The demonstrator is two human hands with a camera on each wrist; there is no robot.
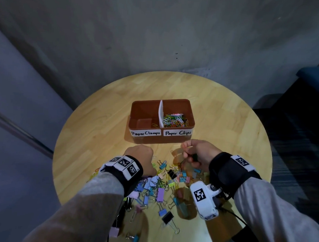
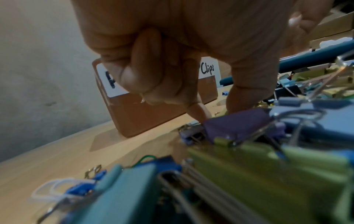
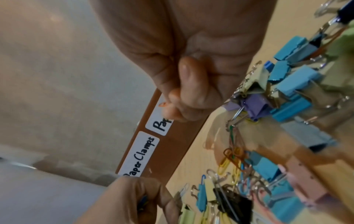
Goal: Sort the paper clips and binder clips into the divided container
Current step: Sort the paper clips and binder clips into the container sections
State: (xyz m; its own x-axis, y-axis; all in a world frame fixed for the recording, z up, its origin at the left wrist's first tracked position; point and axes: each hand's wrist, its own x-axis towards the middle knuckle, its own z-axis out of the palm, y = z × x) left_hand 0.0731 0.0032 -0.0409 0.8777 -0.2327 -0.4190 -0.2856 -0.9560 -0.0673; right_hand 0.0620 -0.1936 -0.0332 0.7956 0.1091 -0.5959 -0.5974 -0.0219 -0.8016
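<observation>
1. The divided container (image 1: 161, 137) stands in the middle of the head view, on the round desk (image 1: 100, 129). Its right compartment, labelled "Paper Clips", has many paper clips (image 1: 175, 118); the left one, labelled "Paper Clamps", is almost bare, with a few small pieces near the divider.
2. The mixed pile of binder clips (image 1: 160, 191) lies below the container in the frame, near me, between my two wrists.
3. My right hand (image 1: 199, 154) is just below the container's front wall. Its fingers are curled and pinch thin orange and green wire, I think paper clips; something dark also shows in the palm, and I cannot tell what.
4. My left hand (image 1: 139, 156) is curled down at the pile's upper left edge. In the left wrist view the fingertips (image 2: 197, 112) reach next to a purple binder clip (image 2: 237, 121); whether they hold anything I cannot tell.
5. To do this step well, I should lift the right hand over the right compartment and release only there, not letting wire snag on binder handles.
</observation>
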